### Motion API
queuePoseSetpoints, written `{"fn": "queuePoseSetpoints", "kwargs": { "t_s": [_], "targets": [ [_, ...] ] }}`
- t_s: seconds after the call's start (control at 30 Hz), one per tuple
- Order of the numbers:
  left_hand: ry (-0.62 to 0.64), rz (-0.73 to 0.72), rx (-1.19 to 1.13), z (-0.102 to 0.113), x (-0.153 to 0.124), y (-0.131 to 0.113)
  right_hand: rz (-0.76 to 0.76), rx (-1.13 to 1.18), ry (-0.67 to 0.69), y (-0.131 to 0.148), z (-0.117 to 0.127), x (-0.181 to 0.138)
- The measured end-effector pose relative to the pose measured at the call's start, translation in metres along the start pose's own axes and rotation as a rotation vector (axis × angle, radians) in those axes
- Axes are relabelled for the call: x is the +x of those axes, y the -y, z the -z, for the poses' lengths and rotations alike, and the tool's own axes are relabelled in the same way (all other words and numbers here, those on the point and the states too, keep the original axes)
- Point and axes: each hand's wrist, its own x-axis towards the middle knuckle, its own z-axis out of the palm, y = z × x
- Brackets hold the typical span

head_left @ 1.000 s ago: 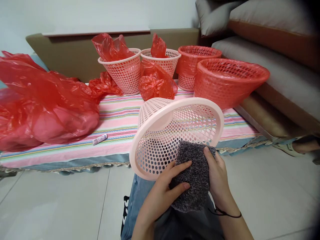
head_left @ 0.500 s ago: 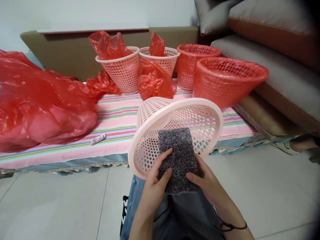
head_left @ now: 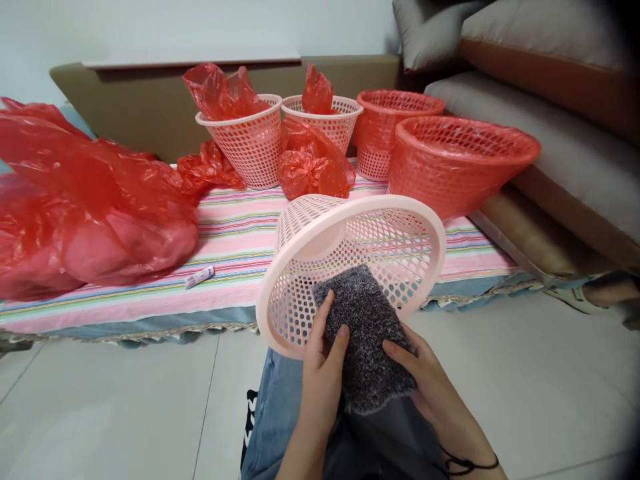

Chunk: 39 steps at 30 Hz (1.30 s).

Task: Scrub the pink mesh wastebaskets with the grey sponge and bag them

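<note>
A dark grey, fuzzy cloth [head_left: 367, 340], folded into a flat rectangle, is held between both hands, tilted to the left at its top. My left hand [head_left: 323, 360] grips its left edge with thumb on top. My right hand [head_left: 417, 373] closes on its right edge, thumb also on top. Just beyond the cloth a pale pink perforated plastic basket [head_left: 305, 260] lies on its side, its mouth facing me and its lower rim by my knees. The cloth's upper end overlaps the basket's opening. The fingers under the cloth are hidden.
On the striped sheet [head_left: 235, 247] stand two pink baskets [head_left: 250, 143] with red bags inside and two baskets wrapped in red plastic [head_left: 460, 167]. A large red bag [head_left: 115, 220] lies left, near a small white tube [head_left: 199, 277]. Cushions [head_left: 550, 147] are piled right; a person's foot [head_left: 605, 293] shows.
The cloth has turned so that its top leans left, and its lower end has shifted right and toward me. Both hands moved with it. The basket stays in place.
</note>
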Motion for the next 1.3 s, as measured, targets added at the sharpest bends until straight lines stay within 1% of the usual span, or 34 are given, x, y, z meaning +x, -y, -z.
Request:
{"fn": "queuePoseSetpoints", "kwargs": {
  "t_s": [0.07,0.13,0.2,0.23,0.27,0.33,0.37,0.4,0.43,0.47,0.5,0.57,0.63,0.7,0.77,0.83,0.9,0.97,1.03,1.13,1.23,1.3],
  "targets": [
    [-0.046,-0.099,0.168,0.002,-0.006,-0.005,0.045,-0.003,-0.051,0.004,0.000,0.007],
    [-0.024,-0.235,0.283,0.009,-0.013,-0.014,0.151,-0.058,-0.092,0.012,0.001,0.017],
    [-0.015,-0.373,0.310,0.019,-0.019,-0.025,0.304,-0.208,-0.110,0.025,0.001,0.031],
    [-0.053,-0.439,0.302,0.025,-0.021,-0.030,0.387,-0.309,-0.115,0.032,0.000,0.039],
    [-0.123,-0.507,0.287,0.031,-0.022,-0.035,0.465,-0.417,-0.125,0.040,-0.003,0.046],
    [-0.323,-0.651,0.271,0.044,-0.021,-0.042,0.616,-0.641,-0.172,0.056,-0.013,0.063],
    [-0.414,-0.715,0.284,0.049,-0.017,-0.044,0.694,-0.759,-0.205,0.063,-0.021,0.071],
    [-0.472,-0.757,0.313,0.054,-0.013,-0.045,0.764,-0.890,-0.231,0.069,-0.030,0.078],
    [-0.499,-0.771,0.354,0.059,-0.007,-0.045,0.814,-1.039,-0.248,0.072,-0.040,0.086],
    [-0.497,-0.754,0.402,0.062,-0.001,-0.044,0.843,-1.203,-0.244,0.072,-0.052,0.093],
    [-0.471,-0.720,0.450,0.064,0.005,-0.042,0.840,-1.377,-0.207,0.070,-0.063,0.100],
    [-0.390,-0.642,0.506,0.066,0.016,-0.035,0.764,-1.671,-0.062,0.057,-0.083,0.111],
    [-0.331,-0.589,0.508,0.065,0.023,-0.027,0.678,-1.816,0.102,0.036,-0.095,0.119],
    [-0.300,-0.540,0.465,0.062,0.026,-0.020,0.623,-1.840,0.199,0.016,-0.097,0.124],
    [-0.294,-0.497,0.413,0.059,0.026,-0.016,0.593,-1.835,0.240,0.006,-0.093,0.126],
    [-0.298,-0.483,0.384,0.058,0.026,-0.015,0.582,-1.825,0.275,0.009,-0.089,0.125],
    [-0.306,-0.484,0.384,0.057,0.026,-0.015,0.602,-1.800,0.291,0.021,-0.089,0.124],
    [-0.318,-0.490,0.388,0.057,0.026,-0.015,0.650,-1.734,0.276,0.031,-0.095,0.127],
    [-0.324,-0.491,0.387,0.058,0.027,-0.015,0.682,-1.665,0.251,0.032,-0.102,0.134],
    [-0.315,-0.477,0.378,0.058,0.026,-0.015,0.636,-1.640,0.228,0.011,-0.107,0.151],
    [-0.318,-0.465,0.390,0.058,0.026,-0.015,0.575,-1.635,0.188,-0.019,-0.102,0.166],
    [-0.314,-0.478,0.398,0.058,0.026,-0.015,0.567,-1.624,0.170,-0.032,-0.096,0.173]
  ]
}}
